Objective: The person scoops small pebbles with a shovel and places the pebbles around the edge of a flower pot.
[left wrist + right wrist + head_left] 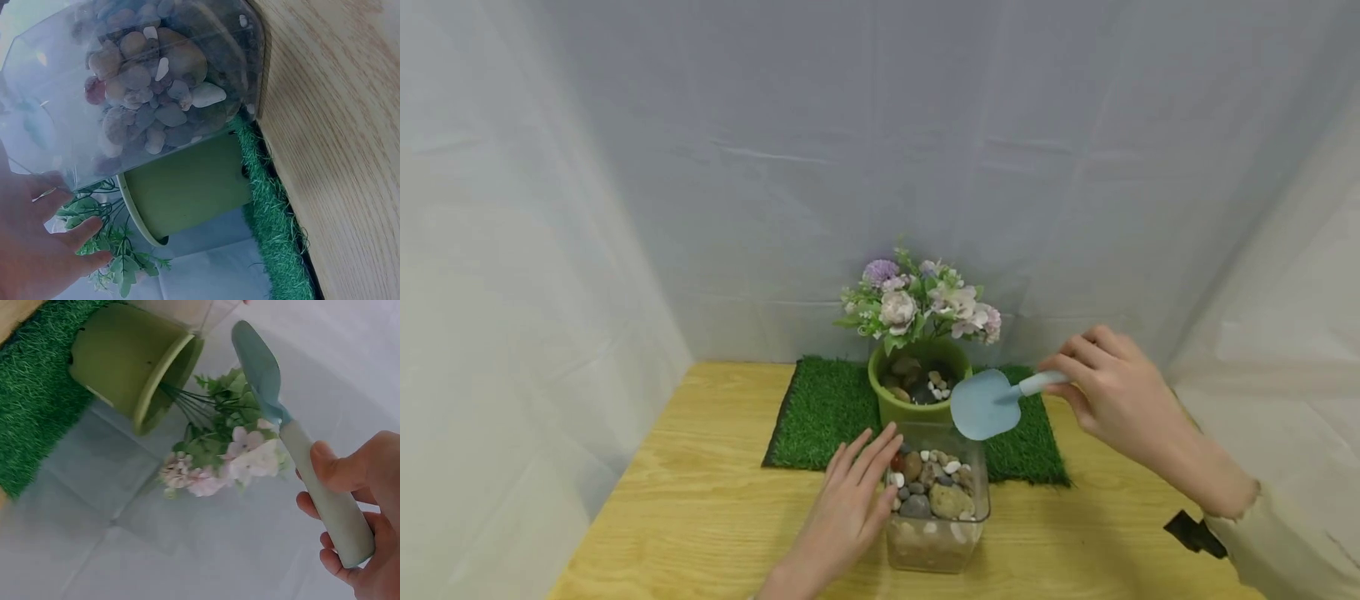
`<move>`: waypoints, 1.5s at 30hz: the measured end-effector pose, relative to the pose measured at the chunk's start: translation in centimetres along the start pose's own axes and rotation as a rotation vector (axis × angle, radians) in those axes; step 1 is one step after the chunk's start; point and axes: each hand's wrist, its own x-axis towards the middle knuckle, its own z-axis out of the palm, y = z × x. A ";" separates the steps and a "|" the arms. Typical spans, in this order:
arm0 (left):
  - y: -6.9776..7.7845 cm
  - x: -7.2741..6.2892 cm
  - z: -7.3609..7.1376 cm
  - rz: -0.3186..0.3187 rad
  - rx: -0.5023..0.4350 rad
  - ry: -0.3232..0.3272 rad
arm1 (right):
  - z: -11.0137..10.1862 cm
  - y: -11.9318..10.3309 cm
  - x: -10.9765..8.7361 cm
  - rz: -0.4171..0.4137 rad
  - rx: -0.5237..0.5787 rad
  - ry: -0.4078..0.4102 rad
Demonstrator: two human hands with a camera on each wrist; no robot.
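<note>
A small blue trowel [987, 406] with a pale handle is gripped by my right hand [1112, 392], its blade above the far right rim of a clear plastic container [934, 546]. In the right wrist view, the thumb lies along the trowel's handle [328, 497] and the fingers curl beneath it. Pebbles [951, 500] of mixed colours and sizes fill much of the container. My left hand [850, 508] has its fingers extended and touches the container's left rim. Behind stands a green flowerpot [917, 414], holding stones and pink, white and purple flowers [925, 304].
The pot stands on a green artificial grass mat [831, 408] with a dark edge. Beneath is a wooden table [700, 500]. White sheeting [775, 167] hangs behind and at both sides. A black object [1195, 533] lies by the right sleeve.
</note>
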 end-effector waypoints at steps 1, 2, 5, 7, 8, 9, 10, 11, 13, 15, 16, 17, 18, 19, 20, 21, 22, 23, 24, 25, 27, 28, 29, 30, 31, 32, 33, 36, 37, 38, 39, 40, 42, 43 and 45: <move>0.0 0.0 0.0 -0.002 0.001 -0.001 | -0.2 -0.3 0.4 -0.024 -0.005 -0.007; 0.0 0.0 0.0 -0.003 0.000 0.000 | -0.3 -0.6 0.8 -0.051 -0.013 -0.014; 0.0 0.0 0.0 -0.007 0.001 0.001 | -0.4 -1.6 1.8 -0.134 -0.039 -0.052; 0.0 0.0 0.0 -0.008 0.003 0.002 | -0.4 -2.3 2.5 -0.183 -0.065 -0.094; 0.0 0.0 0.0 -0.006 0.003 0.004 | -0.4 -2.7 2.8 -0.203 -0.083 -0.119; 0.0 0.0 0.0 -0.006 0.004 0.003 | -0.4 -3.0 3.1 -0.222 -0.106 -0.145; 0.0 0.0 0.0 -0.007 0.005 0.002 | -0.4 -3.4 3.5 -0.239 -0.135 -0.173; 0.0 0.0 0.0 -0.005 0.006 0.002 | -0.4 -3.8 3.8 -0.257 -0.171 -0.200; 0.0 0.0 0.0 -0.006 0.004 -0.003 | -0.4 -4.5 4.4 -0.295 -0.254 -0.253; 0.0 0.0 0.0 -0.005 0.008 -0.004 | -0.5 -5.2 5.1 -0.331 -0.334 -0.308; 0.0 0.0 0.0 -0.006 0.007 -0.003 | -0.5 -5.5 5.4 -0.346 -0.366 -0.335; 0.0 0.0 0.0 -0.006 0.006 -0.002 | -0.4 -5.9 5.8 -0.358 -0.393 -0.361; 0.0 0.0 0.0 -0.005 0.007 0.002 | -0.4 -6.3 6.2 -0.368 -0.418 -0.387; -0.1 0.0 0.1 -0.005 0.008 0.005 | -0.3 -6.7 6.5 -0.374 -0.440 -0.416; -0.1 0.0 0.1 -0.007 0.007 0.005 | -0.1 -7.0 6.9 -0.378 -0.461 -0.443; -0.1 -0.1 0.1 -0.007 0.008 0.005 | 0.1 -7.4 7.2 -0.377 -0.474 -0.465; -0.1 -0.1 0.1 -0.008 0.006 0.006 | 0.3 -7.7 7.4 -0.375 -0.485 -0.490; -0.1 -0.1 0.1 -0.006 0.007 0.006 | 0.5 -8.1 7.6 -0.373 -0.498 -0.518; -0.1 -0.1 0.1 -0.005 0.008 0.007 | 0.6 -8.4 7.8 -0.369 -0.509 -0.545; 0.0 -0.1 0.1 -0.006 0.006 0.005 | 0.9 -8.8 7.9 -0.366 -0.520 -0.565; 0.0 -0.1 0.1 -0.005 0.002 0.004 | 1.3 -9.6 8.0 -0.359 -0.544 -0.597; 0.0 -0.1 0.1 -0.004 -0.002 0.005 | 1.5 -10.0 8.0 -0.363 -0.565 -0.614; 0.0 -0.1 0.1 -0.005 -0.005 0.006 | 1.7 -10.5 7.9 -0.369 -0.591 -0.629; 0.0 -0.1 0.1 -0.005 -0.008 0.006 | 1.9 -10.9 7.9 -0.378 -0.618 -0.638; 0.0 -0.1 0.1 -0.003 -0.011 0.007 | 2.1 -11.4 7.8 -0.389 -0.645 -0.642; -0.1 -0.2 0.1 -0.004 -0.015 0.008 | 2.2 -11.8 7.8 -0.403 -0.670 -0.652; -0.1 -0.2 0.1 -0.003 -0.017 0.010 | 2.4 -12.2 7.9 -0.420 -0.689 -0.656; -0.1 -0.2 0.2 -0.003 -0.021 0.021 | 3.1 -12.9 8.1 -0.478 -0.710 -0.655; -0.2 -0.2 0.2 -0.003 -0.022 0.022 | 3.3 -12.9 8.2 -0.498 -0.704 -0.650; -0.2 -0.1 0.2 -0.004 -0.023 0.024 | 3.5 -12.8 8.2 -0.520 -0.697 -0.643; -0.2 -0.1 0.2 -0.004 -0.025 0.023 | 3.7 -12.6 8.2 -0.535 -0.676 -0.629; -0.2 -0.1 0.3 -0.006 -0.029 0.022 | 3.8 -12.2 8.2 -0.547 -0.655 -0.614; -0.2 0.0 0.3 -0.010 -0.032 0.017 | 4.0 -11.2 8.0 -0.551 -0.589 -0.584; -0.2 0.0 0.3 -0.009 -0.031 0.017 | 4.1 -10.6 7.9 -0.541 -0.550 -0.569; -0.1 0.0 0.3 -0.009 -0.026 0.017 | 4.1 -9.0 7.7 -0.513 -0.460 -0.560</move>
